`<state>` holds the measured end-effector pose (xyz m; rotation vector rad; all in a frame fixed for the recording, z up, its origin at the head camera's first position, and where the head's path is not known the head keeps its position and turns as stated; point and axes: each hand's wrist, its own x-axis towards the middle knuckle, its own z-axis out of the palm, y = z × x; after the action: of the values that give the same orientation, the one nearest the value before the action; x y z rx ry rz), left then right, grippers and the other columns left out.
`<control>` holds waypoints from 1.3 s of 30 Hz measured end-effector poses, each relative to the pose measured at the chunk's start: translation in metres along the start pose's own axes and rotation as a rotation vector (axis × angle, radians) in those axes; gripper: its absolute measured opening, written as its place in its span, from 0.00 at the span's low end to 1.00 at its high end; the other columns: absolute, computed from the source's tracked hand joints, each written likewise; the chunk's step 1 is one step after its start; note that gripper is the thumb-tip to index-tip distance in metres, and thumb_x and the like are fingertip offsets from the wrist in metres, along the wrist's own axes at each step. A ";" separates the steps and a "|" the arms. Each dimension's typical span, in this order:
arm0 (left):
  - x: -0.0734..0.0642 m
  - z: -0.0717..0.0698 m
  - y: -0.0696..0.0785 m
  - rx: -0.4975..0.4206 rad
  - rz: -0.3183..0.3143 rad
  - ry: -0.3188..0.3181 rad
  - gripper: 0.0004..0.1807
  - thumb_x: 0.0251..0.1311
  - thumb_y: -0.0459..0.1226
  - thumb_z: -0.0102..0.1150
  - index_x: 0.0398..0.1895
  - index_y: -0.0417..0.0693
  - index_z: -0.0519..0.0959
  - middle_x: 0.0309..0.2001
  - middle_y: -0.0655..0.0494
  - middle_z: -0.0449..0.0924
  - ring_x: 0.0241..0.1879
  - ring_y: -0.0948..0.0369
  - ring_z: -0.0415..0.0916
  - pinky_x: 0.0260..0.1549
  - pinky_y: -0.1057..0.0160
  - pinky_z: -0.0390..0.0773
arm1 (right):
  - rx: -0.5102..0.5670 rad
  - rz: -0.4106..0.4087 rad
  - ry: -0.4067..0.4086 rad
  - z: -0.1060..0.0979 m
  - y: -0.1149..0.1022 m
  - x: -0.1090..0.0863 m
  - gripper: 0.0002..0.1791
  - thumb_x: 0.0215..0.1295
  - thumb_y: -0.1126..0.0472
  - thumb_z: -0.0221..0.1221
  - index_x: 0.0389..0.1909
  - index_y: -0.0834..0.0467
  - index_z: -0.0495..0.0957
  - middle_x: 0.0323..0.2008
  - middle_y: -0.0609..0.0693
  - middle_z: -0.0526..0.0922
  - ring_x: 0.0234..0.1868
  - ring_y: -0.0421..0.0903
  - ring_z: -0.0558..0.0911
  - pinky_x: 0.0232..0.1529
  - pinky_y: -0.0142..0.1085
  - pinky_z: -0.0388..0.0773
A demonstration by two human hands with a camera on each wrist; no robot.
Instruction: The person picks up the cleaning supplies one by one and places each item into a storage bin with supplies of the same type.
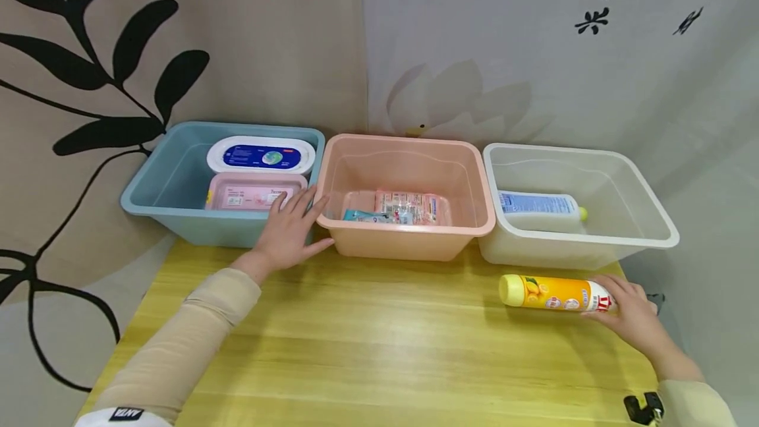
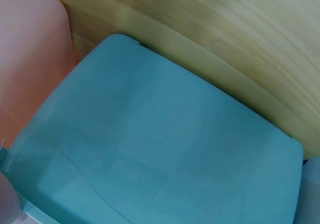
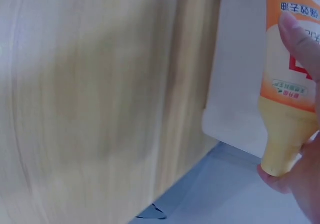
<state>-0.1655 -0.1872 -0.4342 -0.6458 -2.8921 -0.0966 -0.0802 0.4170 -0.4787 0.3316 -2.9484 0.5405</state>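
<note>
My right hand [image 1: 637, 318] grips an orange-and-yellow detergent bottle [image 1: 557, 292] by its white-labelled end, on the right side of the table. The bottle lies sideways in the head view, its broad yellow end pointing left. In the right wrist view, the thumb presses on the label and fingers wrap the tapered end. My left hand [image 1: 287, 232] has its fingers spread over the front right rim of the blue bin [image 1: 196, 228], close to the pink bin [image 1: 394, 242]. Its fingertips overlap a pink wipes pack [image 1: 255, 193] inside the blue bin.
A white oval wipes pack [image 1: 261, 155] sits behind the pink one. Small plastic packets [image 1: 409, 206] lie in the pink bin. The white bin [image 1: 593, 252] on the right contains a white bottle [image 1: 542, 213] with a blue label. Curtains [image 1: 284, 38] hang behind the wooden table [image 1: 379, 341].
</note>
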 end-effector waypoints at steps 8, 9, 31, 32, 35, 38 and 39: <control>-0.005 0.003 0.000 -0.008 -0.001 0.022 0.46 0.54 0.62 0.54 0.72 0.49 0.55 0.72 0.41 0.50 0.70 0.43 0.51 0.65 0.38 0.48 | 0.012 -0.050 0.056 -0.020 0.001 -0.003 0.38 0.32 0.59 0.75 0.50 0.61 0.70 0.50 0.66 0.69 0.43 0.67 0.63 0.28 0.49 0.53; -0.005 0.003 0.000 -0.007 -0.001 0.022 0.46 0.54 0.62 0.54 0.72 0.50 0.55 0.72 0.42 0.50 0.70 0.43 0.51 0.66 0.38 0.48 | 0.010 -0.055 0.062 -0.023 0.000 -0.003 0.39 0.32 0.59 0.75 0.50 0.61 0.70 0.50 0.66 0.69 0.43 0.67 0.63 0.28 0.50 0.53; -0.002 0.002 -0.001 0.000 0.000 0.010 0.47 0.54 0.63 0.52 0.72 0.50 0.54 0.72 0.42 0.49 0.70 0.44 0.50 0.66 0.38 0.47 | -0.042 -0.119 0.184 -0.082 -0.017 0.024 0.38 0.36 0.53 0.73 0.49 0.64 0.69 0.49 0.71 0.67 0.44 0.70 0.61 0.32 0.55 0.49; -0.002 0.002 -0.001 -0.001 0.000 0.011 0.47 0.54 0.63 0.52 0.72 0.50 0.54 0.72 0.42 0.49 0.70 0.44 0.50 0.66 0.38 0.47 | -0.040 -0.116 0.188 -0.084 -0.017 0.026 0.38 0.36 0.53 0.73 0.50 0.65 0.69 0.50 0.71 0.67 0.44 0.70 0.61 0.32 0.54 0.49; -0.002 0.002 -0.001 -0.001 0.000 0.015 0.47 0.54 0.63 0.52 0.72 0.50 0.54 0.72 0.42 0.49 0.70 0.44 0.50 0.66 0.38 0.48 | -0.034 -0.096 0.200 -0.091 -0.018 0.032 0.39 0.36 0.54 0.74 0.50 0.65 0.69 0.49 0.70 0.67 0.44 0.70 0.60 0.32 0.53 0.48; -0.002 0.002 0.000 0.002 -0.002 0.014 0.47 0.54 0.63 0.52 0.72 0.50 0.54 0.72 0.42 0.49 0.70 0.44 0.50 0.66 0.38 0.48 | -0.034 -0.056 0.216 -0.097 -0.018 0.039 0.38 0.40 0.52 0.73 0.51 0.66 0.69 0.51 0.71 0.67 0.47 0.72 0.59 0.33 0.56 0.48; -0.002 0.002 0.000 0.004 -0.002 0.014 0.47 0.54 0.63 0.52 0.72 0.50 0.54 0.72 0.42 0.49 0.70 0.44 0.50 0.66 0.38 0.48 | -0.040 -0.035 0.218 -0.098 -0.018 0.042 0.38 0.41 0.52 0.72 0.52 0.66 0.69 0.51 0.72 0.66 0.48 0.73 0.59 0.34 0.57 0.48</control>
<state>-0.1643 -0.1881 -0.4362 -0.6391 -2.8790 -0.0953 -0.1082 0.4284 -0.3750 0.2993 -2.7342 0.4794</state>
